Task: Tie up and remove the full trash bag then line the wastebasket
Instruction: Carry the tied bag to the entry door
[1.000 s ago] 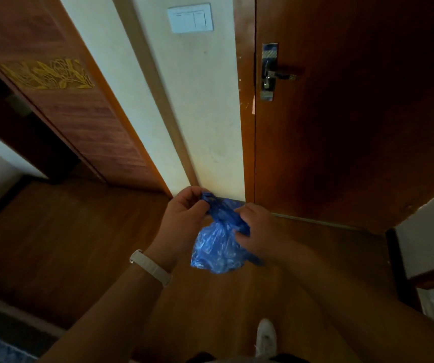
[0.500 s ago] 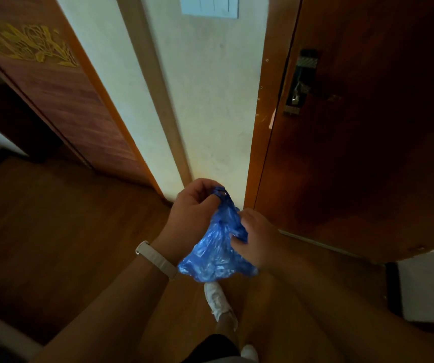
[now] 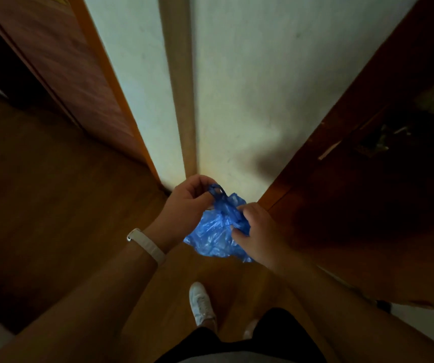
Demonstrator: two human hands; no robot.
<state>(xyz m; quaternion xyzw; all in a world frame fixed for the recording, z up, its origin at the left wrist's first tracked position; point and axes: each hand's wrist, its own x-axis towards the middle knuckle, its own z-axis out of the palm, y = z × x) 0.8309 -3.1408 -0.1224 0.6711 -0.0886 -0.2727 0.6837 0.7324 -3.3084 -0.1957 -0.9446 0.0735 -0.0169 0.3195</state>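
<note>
Holds a blue bag (image 3: 214,231) in the air with both hands, above the floor (image 3: 53,192) and just short of the wall (image 3: 237,87). Pinches a twisted loop at the top of the bag with the left hand (image 3: 187,205), thumb pressed against curled fingers. Grips the crumpled plastic beside that loop with the right hand (image 3: 259,231), fingers curled into the folds. Lets the rest of the bag hang bunched between and below the two hands. Wears a white wristband (image 3: 146,244) on the left forearm. Stands with one white shoe (image 3: 201,302) forward on the floor, beneath the bag. Faces a pale wall divided by a tan vertical strip (image 3: 180,87) running down to the floor just beyond the left hand. Bounded on the left by a reddish wood panel (image 3: 79,74), orange edge meeting the wall at the floor line. Bounded on the right by a dark wooden door (image 3: 368,192), lower corner near the right hand; blurred metal hardware higher up. Open floor to the left of the arms, receding into shadow; only a narrow band of floor between shoe and door.
</note>
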